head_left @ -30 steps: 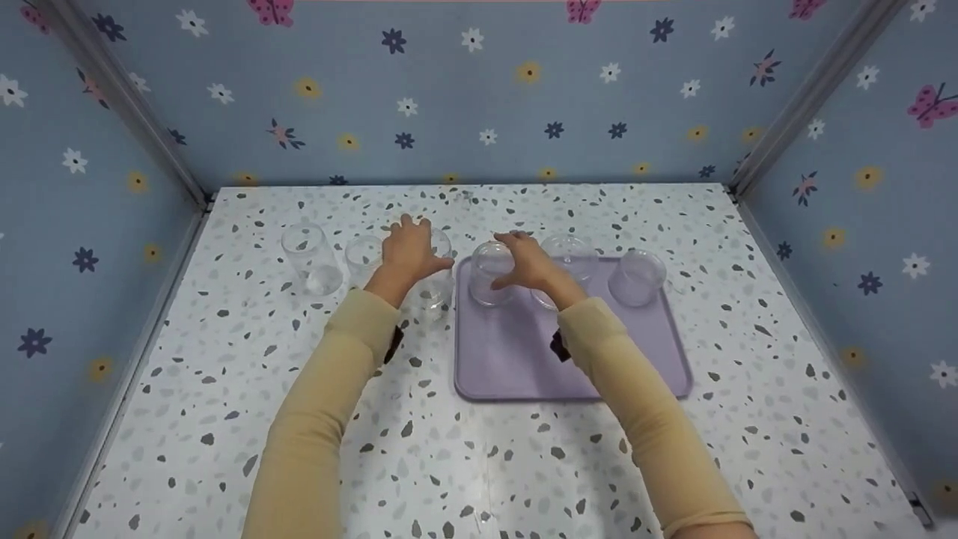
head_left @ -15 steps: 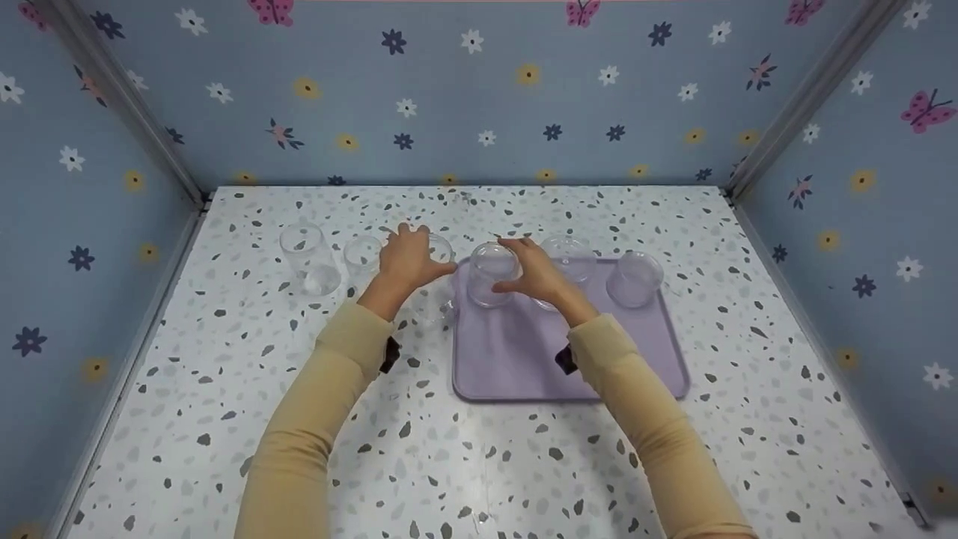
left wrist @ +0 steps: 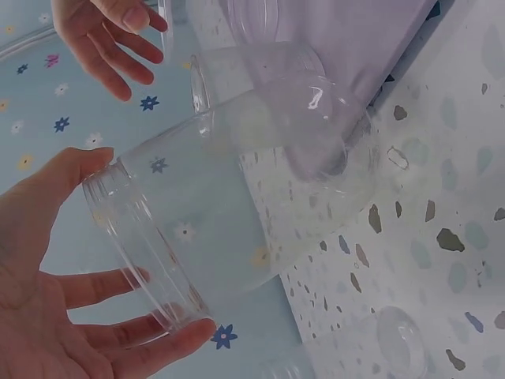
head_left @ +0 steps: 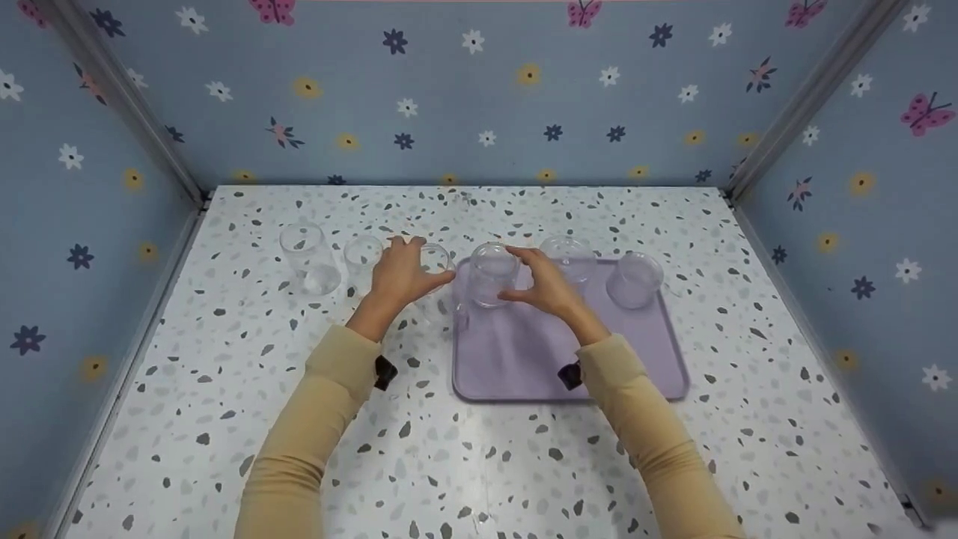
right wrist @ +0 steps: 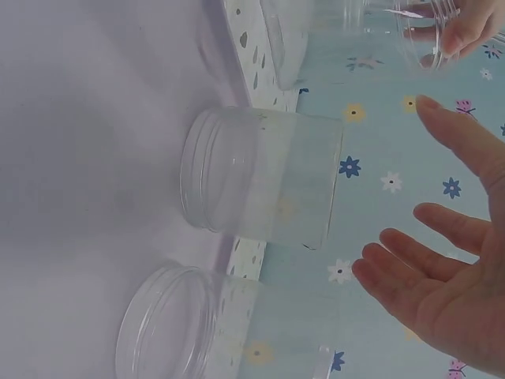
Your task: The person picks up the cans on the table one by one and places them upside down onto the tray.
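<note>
In the left wrist view my left hand (left wrist: 55, 276) grips a tall clear jar (left wrist: 229, 189) round its rim, thumb on one side and fingers on the other. From the head view, that hand (head_left: 404, 269) is just left of the purple tray (head_left: 516, 367), and the jar's lower end is faint beside the tray's edge. My right hand (right wrist: 442, 268) has its fingers spread and holds nothing. It is close to a shorter clear jar (right wrist: 260, 174) that stands on the tray with its threaded end down. The right hand (head_left: 546, 281) is on that jar's right side.
Two more clear containers, a tall one (head_left: 310, 262) and another (head_left: 363, 256), stand on the speckled table (head_left: 404, 479) to the left. Other clear jars (head_left: 635, 281) are on the tray's back right. Flower-patterned panels (head_left: 479, 90) enclose the back and sides.
My left hand has come slightly toward me with the tall jar. My right hand has shifted a little right and toward me. The jars on the tray have stayed put.
</note>
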Tool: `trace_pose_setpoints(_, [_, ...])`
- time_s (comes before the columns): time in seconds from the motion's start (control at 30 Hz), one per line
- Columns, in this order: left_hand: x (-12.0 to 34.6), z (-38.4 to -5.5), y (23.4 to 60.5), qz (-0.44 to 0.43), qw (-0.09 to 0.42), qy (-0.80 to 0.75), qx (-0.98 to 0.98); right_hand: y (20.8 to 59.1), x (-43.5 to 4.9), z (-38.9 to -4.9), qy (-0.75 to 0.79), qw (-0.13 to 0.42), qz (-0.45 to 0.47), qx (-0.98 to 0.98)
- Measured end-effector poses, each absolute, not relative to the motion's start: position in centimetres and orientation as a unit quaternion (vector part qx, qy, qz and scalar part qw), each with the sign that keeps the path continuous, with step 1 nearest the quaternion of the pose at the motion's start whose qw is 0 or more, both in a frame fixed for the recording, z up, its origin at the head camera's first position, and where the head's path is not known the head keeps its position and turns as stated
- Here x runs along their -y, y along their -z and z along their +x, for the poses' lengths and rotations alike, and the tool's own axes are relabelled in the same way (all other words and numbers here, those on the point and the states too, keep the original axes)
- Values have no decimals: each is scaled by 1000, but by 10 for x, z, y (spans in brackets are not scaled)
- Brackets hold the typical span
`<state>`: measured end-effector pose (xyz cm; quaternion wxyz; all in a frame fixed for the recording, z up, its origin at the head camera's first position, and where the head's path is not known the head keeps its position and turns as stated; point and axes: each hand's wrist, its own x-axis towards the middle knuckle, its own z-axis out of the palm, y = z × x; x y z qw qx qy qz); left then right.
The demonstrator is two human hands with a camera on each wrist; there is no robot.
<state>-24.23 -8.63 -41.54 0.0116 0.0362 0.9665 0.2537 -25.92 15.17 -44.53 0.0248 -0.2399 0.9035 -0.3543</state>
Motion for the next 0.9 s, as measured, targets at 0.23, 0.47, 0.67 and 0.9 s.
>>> trace_pose_setpoints(0.23, [88, -232, 431, 46, -13, -294, -954, 452, -156, -252, 379, 3, -248, -892])
trace_pose_setpoints(0.47, [86, -227, 442, 52, -44, -327, -943, 462, -162, -246, 407, -13, -253, -878])
trace_pose_setpoints(0.67, [84, -221, 448, 48, -50, -352, -933, 470, -166, -241, 433, -12, -242, -868])
trace_pose_setpoints(0.9, [79, -214, 455, 43, -45, -395, -916, 477, -168, -236, 450, -18, -237, -861])
